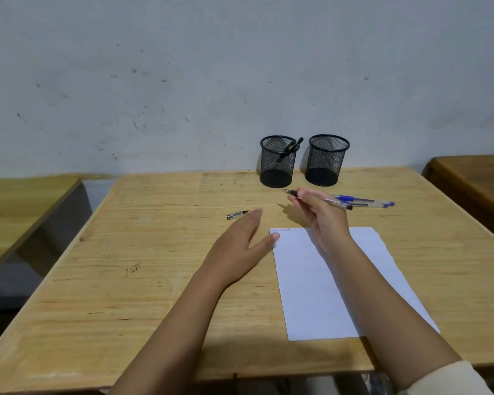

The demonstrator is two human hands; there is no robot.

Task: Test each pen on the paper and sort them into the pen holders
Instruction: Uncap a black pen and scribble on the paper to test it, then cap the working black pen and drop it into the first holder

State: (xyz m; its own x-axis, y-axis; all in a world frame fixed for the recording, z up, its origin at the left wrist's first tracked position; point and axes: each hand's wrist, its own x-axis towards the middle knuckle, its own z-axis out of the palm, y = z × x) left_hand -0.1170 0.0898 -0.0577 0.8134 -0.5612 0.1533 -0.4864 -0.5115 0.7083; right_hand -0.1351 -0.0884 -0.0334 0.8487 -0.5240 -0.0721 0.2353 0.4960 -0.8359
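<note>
The right hand is pinching the pen, likely light and slippery, near its tip; the left hand is holding its fingers spread.

Scribbles on the paper are too tiny to read. Right hand covers part of the blue pens, so no clue how many. Stuff inside the left holder blurs behind the mesh.

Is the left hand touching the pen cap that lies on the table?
Cannot tell. In the head view the fingertips of the left hand meet the end of the pen cap with no visible gap, but the hand may hover above it.
</note>
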